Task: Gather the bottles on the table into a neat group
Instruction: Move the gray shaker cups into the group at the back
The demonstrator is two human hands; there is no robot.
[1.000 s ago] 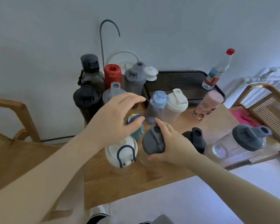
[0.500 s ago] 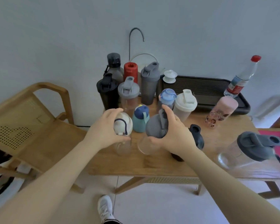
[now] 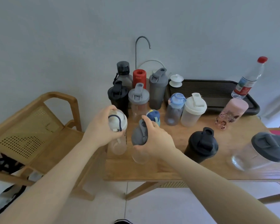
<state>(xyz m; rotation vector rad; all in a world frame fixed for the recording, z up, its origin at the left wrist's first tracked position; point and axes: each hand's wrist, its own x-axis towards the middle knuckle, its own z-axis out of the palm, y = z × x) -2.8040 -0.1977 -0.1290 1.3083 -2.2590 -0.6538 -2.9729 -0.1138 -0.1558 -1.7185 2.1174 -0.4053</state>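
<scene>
My left hand point(image 3: 102, 128) grips the white-lidded clear bottle point(image 3: 118, 143) at the table's front left. Just to its right, my right hand point(image 3: 153, 139) grips the grey-lidded clear shaker point(image 3: 138, 135). Behind them a small blue-capped bottle point(image 3: 153, 115) stands in front of a cluster: black shaker point(image 3: 118, 96), grey-lidded clear cup point(image 3: 138, 101), tall grey shaker point(image 3: 157, 88), red bottle point(image 3: 139, 76) and dark-capped bottle point(image 3: 123, 73). A blue-lidded bottle point(image 3: 174, 109) and a white shaker point(image 3: 192, 110) stand together mid-table. Apart stand a black shaker point(image 3: 200, 144), a pink cup point(image 3: 231, 113) and a dark-lidded clear shaker point(image 3: 262, 151).
A black slatted tray point(image 3: 208, 94) at the back right holds a white lidded cup point(image 3: 176, 80) and a red-capped water bottle point(image 3: 249, 78). The wooden table point(image 3: 173, 173) ends close to the held bottles on the left. A wooden chair point(image 3: 39, 126) stands left of the table.
My left hand went from above the small blue-capped bottle to gripping the white-lidded bottle. Both held bottles shifted back and left toward the cluster. The camera view pulled back and swung left.
</scene>
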